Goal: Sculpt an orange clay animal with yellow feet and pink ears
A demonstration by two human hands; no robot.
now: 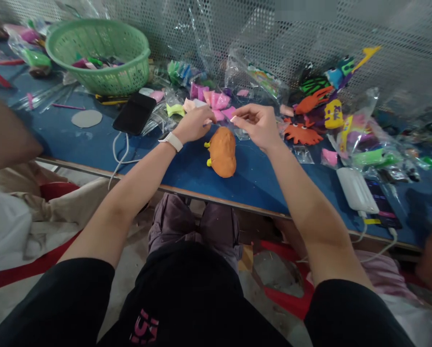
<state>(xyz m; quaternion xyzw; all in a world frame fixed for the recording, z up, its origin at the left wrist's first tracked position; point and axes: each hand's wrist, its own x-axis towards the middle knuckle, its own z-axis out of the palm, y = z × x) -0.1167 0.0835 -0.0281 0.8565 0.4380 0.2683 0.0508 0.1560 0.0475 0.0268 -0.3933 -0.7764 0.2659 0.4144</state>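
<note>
An orange modelling clay figure (223,152) with small yellow clay feet (208,162) lies on the blue table near its front edge. Just beyond its upper left side, my left hand (196,123) is closed in a pinch around a small pale piece (207,123), too small to make out well. My right hand (258,124), to the upper right of the figure, pinches a small white piece of clay (233,118) between thumb and fingertips. Neither hand appears to touch the orange figure. Pink clay pieces (219,101) in clear wrappers lie behind both hands.
A green basket (136,72) holding clay packets stands at the back left, with a black phone (134,113) before it. Orange crab-like figures (302,132) sit to the right, near a white power bank (356,190). Other people sit at both sides. A mesh panel (208,38) rises behind.
</note>
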